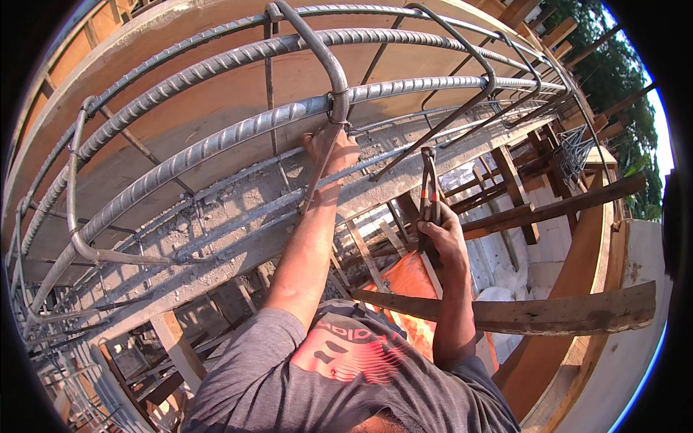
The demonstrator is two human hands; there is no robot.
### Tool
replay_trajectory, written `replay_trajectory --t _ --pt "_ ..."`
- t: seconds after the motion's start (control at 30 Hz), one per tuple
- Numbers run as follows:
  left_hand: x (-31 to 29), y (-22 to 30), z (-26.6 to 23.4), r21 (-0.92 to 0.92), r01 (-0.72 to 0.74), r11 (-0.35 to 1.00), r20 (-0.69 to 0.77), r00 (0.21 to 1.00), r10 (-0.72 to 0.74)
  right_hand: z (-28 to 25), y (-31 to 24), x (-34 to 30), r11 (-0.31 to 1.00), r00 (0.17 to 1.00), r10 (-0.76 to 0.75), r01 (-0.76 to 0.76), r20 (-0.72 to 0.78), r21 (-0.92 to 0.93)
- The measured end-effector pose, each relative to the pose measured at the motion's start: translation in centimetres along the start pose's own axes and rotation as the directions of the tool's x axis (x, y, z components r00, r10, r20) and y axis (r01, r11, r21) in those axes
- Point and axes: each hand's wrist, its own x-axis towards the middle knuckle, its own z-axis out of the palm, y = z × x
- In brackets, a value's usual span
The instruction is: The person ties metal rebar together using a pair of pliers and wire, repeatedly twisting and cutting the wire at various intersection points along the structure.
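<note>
1. Firmly clasps a pair of pincers point(429, 186) in right hand point(445, 234), with fingers wrapped round the handles
2. Points the pincers' head upward, near the close side of the rebar cage
3. Reaches left hand point(332, 150) into the cage, below a thick ribbed bar point(253, 126) and behind the lower leg of a bent stirrup point(333, 72)
4. Curls left fingers just beside the crossing of bar and stirrup; cannot tell whether pinching anything there
5. Faces a plywood panel point(216, 102) behind the bars, above a rough grey base point(245, 199)
6. Extends right forearm above a timber plank point(570, 314) and an orange sheet point(410, 278)
</note>
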Motion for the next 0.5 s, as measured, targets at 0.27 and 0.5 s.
replay_trajectory --t 0.27,0.5 --pt "0.3 -0.6 0.6 -0.075 -0.065 0.995 -0.143 0.988 0.054 1.7 -9.2 9.4 0.245 0.903 -0.343 0.353 0.260 -0.903" --pt "0.2 -0.6 0.6 -0.074 -0.092 0.993 -0.179 0.981 0.077 1.6 -7.6 11.9 0.254 0.904 -0.275 0.398 0.329 -0.882"
